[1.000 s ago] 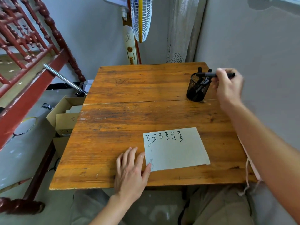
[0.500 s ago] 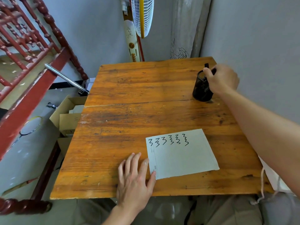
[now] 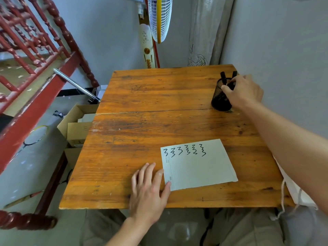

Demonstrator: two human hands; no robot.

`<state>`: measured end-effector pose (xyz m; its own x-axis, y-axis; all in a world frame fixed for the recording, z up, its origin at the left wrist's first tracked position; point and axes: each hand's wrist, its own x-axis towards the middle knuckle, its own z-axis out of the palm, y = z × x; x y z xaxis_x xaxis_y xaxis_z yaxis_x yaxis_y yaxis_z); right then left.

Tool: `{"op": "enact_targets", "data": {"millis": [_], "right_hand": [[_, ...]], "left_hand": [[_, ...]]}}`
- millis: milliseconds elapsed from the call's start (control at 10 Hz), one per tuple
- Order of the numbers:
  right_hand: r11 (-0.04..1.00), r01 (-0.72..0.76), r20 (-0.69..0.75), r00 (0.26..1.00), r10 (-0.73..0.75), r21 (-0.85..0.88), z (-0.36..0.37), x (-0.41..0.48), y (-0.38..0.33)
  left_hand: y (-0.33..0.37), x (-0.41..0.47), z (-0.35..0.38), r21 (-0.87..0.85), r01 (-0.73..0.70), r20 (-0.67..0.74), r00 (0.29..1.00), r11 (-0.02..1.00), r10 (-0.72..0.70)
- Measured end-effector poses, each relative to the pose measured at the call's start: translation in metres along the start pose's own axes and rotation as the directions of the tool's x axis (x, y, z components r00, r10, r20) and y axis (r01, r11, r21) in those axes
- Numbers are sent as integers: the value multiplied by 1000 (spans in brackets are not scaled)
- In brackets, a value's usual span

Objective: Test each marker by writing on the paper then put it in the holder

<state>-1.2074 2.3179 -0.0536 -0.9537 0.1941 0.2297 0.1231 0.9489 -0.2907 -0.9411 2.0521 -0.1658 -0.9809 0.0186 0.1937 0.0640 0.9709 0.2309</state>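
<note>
Looking from the head camera, I see the right hand (image 3: 245, 93) at the black mesh holder (image 3: 220, 102), which stands on the far right part of the wooden table (image 3: 159, 96). The thumb lies against the side wall of the holder and the other fingers curl over its rim. I cannot tell whether these fingers pinch a marker or hold nothing, because the hand covers the opening.

Two black markers (image 3: 223, 76) stick out of the holder on its far side. Their long axis is nearly upright, and they lean a little away from each other. They are just beyond the fingertips of the right hand.

The paper (image 3: 198, 167) lies flat on the near side of the holder, well apart from it, toward the person. Six black squiggles (image 3: 186, 150) run in a row along the edge of the paper that faces the holder.

The left hand (image 3: 147, 190) rests flat on the table, further from the holder than the paper is. Its fingers are straight and relaxed, and the thumb tip touches the near left corner of the paper. I see no loose marker on the table.

In my judgement the right hand is clearly the nearer one to the holder, so any move with the markers belongs to it, while the left hand only keeps the paper in place.
</note>
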Motion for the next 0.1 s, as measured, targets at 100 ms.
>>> {"op": "enact_targets", "data": {"millis": [100], "right_hand": [[993, -32, -82, 996, 42, 117, -15, -8, 0]], "left_hand": [[-1, -5, -3, -77, 12, -23, 1000, 997, -14]]}}
